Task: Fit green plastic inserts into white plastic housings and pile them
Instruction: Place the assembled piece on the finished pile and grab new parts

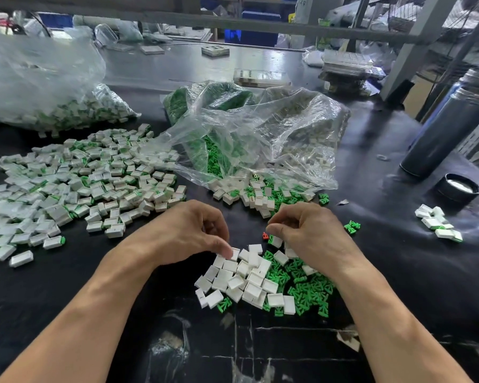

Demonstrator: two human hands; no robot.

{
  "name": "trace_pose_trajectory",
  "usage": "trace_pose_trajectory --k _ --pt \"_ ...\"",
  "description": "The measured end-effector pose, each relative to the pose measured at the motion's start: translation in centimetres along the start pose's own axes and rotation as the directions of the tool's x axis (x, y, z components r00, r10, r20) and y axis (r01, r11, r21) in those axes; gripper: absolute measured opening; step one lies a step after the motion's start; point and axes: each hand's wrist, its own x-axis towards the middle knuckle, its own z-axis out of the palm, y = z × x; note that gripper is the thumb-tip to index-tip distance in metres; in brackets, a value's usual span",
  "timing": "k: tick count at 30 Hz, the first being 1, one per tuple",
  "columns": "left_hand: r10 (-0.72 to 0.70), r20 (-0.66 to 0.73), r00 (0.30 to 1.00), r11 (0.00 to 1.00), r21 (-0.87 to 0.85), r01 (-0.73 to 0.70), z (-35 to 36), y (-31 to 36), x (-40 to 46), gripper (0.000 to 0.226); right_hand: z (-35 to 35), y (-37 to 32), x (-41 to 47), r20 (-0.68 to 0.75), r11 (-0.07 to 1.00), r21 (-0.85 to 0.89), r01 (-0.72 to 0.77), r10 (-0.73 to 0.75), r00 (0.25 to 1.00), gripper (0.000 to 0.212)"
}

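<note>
A heap of loose white housings (pixel 242 280) lies in front of me, with loose green inserts (pixel 306 291) spread to its right. My left hand (pixel 188 233) has its fingers curled, and its thumb tip pinches a white housing (pixel 235 254) at the heap's top edge. With fingers curled as well, my right hand (pixel 307 233) holds a white housing (pixel 277 241) that shows green at its left end; the fingers hide the grip. A wide pile of fitted housings (pixel 80 183) covers the table to the left.
An open plastic bag (pixel 260 139) spills inserts and housings behind my hands. A second bag of parts (pixel 47 87) sits far left. A dark cylinder flask (pixel 448 128), its cap (pixel 458 187) and a small group of housings (pixel 437 225) stand right. A tiny red piece (pixel 265 235) lies between my hands.
</note>
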Motion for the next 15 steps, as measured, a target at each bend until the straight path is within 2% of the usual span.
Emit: trace_pose_trajectory --k 4,7,11,15 --pt "0.015 -0.013 1.000 0.999 0.035 -0.015 0.3 -0.2 0.3 0.010 0.0 -0.1 -0.1 0.037 0.986 -0.167 0.014 -0.007 0.999 0.022" --pt "0.040 -0.059 0.997 0.998 0.054 -0.037 0.7 -0.2 0.6 0.010 0.6 -0.6 -0.1 0.019 0.958 -0.283 0.041 -0.037 0.999 0.020" --pt "0.068 -0.126 0.990 0.996 0.062 -0.060 1.5 -0.3 0.8 0.011 0.9 -1.1 -0.2 0.037 0.945 -0.321 0.066 -0.057 0.998 0.012" --pt "0.099 -0.161 0.982 0.995 0.047 -0.093 2.3 -0.3 1.3 0.011 0.7 -1.1 -0.5 0.069 0.956 -0.289 0.059 -0.040 0.997 0.015"
